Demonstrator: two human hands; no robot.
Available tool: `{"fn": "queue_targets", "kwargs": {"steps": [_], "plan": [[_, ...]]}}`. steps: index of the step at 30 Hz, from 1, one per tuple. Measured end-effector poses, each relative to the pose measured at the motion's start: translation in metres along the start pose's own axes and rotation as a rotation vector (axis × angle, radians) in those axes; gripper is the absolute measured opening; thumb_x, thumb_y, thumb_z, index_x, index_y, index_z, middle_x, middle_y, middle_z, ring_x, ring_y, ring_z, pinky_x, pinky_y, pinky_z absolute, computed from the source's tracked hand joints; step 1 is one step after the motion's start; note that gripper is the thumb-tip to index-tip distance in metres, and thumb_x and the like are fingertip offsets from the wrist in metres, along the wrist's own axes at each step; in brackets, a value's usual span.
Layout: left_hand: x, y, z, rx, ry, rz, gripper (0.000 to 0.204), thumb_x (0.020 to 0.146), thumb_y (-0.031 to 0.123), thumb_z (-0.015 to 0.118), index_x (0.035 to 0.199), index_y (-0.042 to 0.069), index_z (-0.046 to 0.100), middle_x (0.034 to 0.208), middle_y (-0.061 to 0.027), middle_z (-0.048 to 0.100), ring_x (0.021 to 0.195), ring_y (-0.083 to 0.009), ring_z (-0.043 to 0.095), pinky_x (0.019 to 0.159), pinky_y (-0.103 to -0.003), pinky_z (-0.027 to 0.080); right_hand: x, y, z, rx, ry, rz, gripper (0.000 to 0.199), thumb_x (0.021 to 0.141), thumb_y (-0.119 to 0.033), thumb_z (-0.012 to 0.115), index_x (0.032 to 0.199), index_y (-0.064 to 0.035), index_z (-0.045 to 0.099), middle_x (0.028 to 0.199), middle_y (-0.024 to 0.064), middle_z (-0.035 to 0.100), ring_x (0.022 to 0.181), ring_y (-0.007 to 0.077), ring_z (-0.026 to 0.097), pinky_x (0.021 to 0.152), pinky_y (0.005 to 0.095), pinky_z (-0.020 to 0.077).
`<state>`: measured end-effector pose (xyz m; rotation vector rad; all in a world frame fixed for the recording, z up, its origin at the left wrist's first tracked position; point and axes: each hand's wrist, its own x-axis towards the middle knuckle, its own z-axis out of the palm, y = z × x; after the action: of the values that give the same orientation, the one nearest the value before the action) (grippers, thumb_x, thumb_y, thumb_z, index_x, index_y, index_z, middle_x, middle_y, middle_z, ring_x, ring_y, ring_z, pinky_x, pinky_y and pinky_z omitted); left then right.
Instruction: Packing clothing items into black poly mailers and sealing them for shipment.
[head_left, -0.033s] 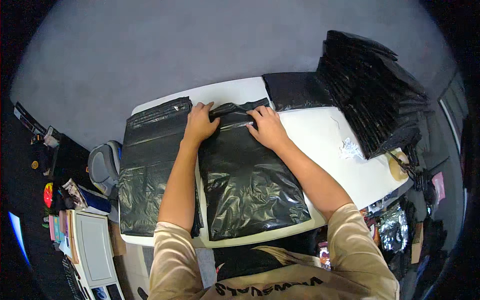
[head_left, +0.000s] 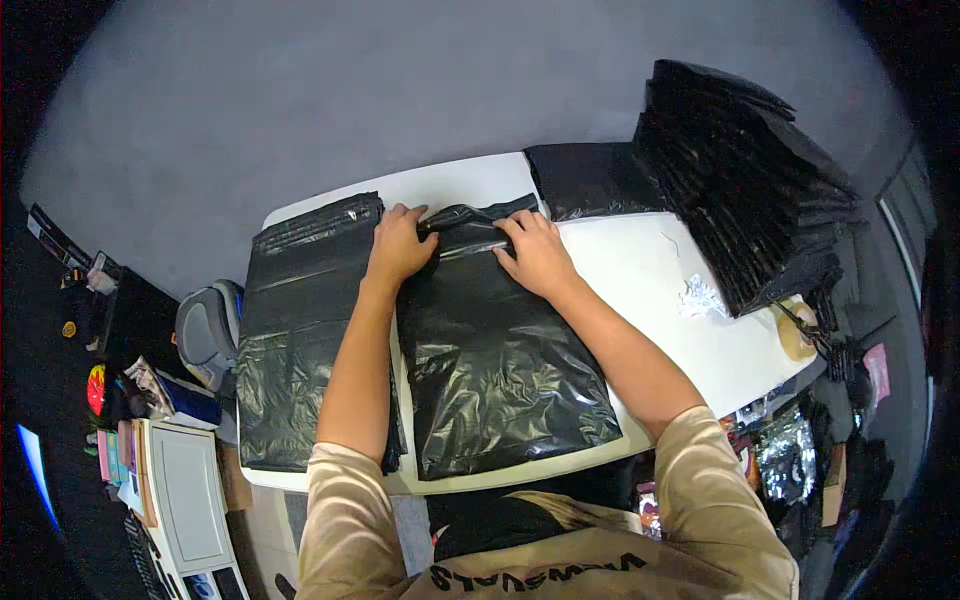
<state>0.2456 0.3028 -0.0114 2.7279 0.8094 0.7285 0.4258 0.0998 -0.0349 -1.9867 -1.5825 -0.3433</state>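
Observation:
A black plastic bag [head_left: 505, 350] lies flat and wrinkled on the white table [head_left: 640, 300] in front of me. Its far edge is bunched into a loose fold. My left hand [head_left: 403, 245] pinches the left end of that fold between thumb and fingers. At the right end, my right hand [head_left: 535, 250] grips the same fold, its thumb on the near side. Just left of this bag rests a stack of flat black plastic bags [head_left: 300, 330], close beside my left wrist.
A tall fanned pile of black bags [head_left: 740, 180] stands at the far right, beside another flat black stack [head_left: 595, 180]. White scraps [head_left: 702, 297] and a tan roll [head_left: 797, 328] lie on the table's right part. A grey chair [head_left: 208, 335] and white cabinet [head_left: 190, 495] are at left.

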Motion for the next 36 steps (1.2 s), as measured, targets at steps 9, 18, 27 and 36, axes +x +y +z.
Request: {"fn": "queue_targets", "kwargs": {"steps": [9,18,27,36], "plan": [[0.002,0.006,-0.025,-0.08,-0.044,-0.061,0.034,0.088,0.021,0.078,0.115,0.001,0.078,0.114,-0.0233,0.073,0.11,-0.0421,0.071,0.099,-0.049,0.056,0.011,-0.005,-0.014,0.104,0.072,-0.096,0.064,0.081,-0.025,0.086,0.139,-0.0084,0.062,0.137,0.0194,0.058,0.134,0.0401,0.054,0.117,0.0523,0.0417],[0.003,0.028,-0.08,-0.229,-0.183,0.055,0.034,0.083,0.016,0.086,0.111,0.0,0.076,0.105,-0.0195,0.079,0.097,-0.0323,0.076,0.091,-0.04,0.058,0.124,-0.004,-0.049,0.355,-0.384,-0.273,0.066,0.079,-0.027,0.091,0.138,-0.0104,0.067,0.115,0.0159,0.071,0.11,0.0316,0.068,0.098,0.0435,0.0538],[0.001,-0.017,-0.07,-0.511,-0.017,0.042,0.028,0.09,0.021,0.087,0.108,0.001,0.08,0.095,-0.0052,0.078,0.086,-0.0117,0.066,0.077,-0.031,0.051,0.114,0.05,-0.078,0.256,-0.42,-0.246,0.027,0.084,-0.019,0.085,0.103,-0.0016,0.076,0.091,0.016,0.074,0.083,0.0341,0.069,0.082,0.0429,0.0542],[-0.024,-0.018,-0.076,-0.463,0.05,-0.113,0.019,0.091,0.018,0.087,0.104,0.004,0.084,0.077,0.0062,0.063,0.07,-0.0052,0.049,0.063,-0.026,0.04,0.057,0.07,-0.104,0.282,-0.159,0.045,0.021,0.086,-0.018,0.086,0.102,-0.0064,0.08,0.092,0.015,0.076,0.084,0.0315,0.074,0.077,0.0412,0.0566]]}}
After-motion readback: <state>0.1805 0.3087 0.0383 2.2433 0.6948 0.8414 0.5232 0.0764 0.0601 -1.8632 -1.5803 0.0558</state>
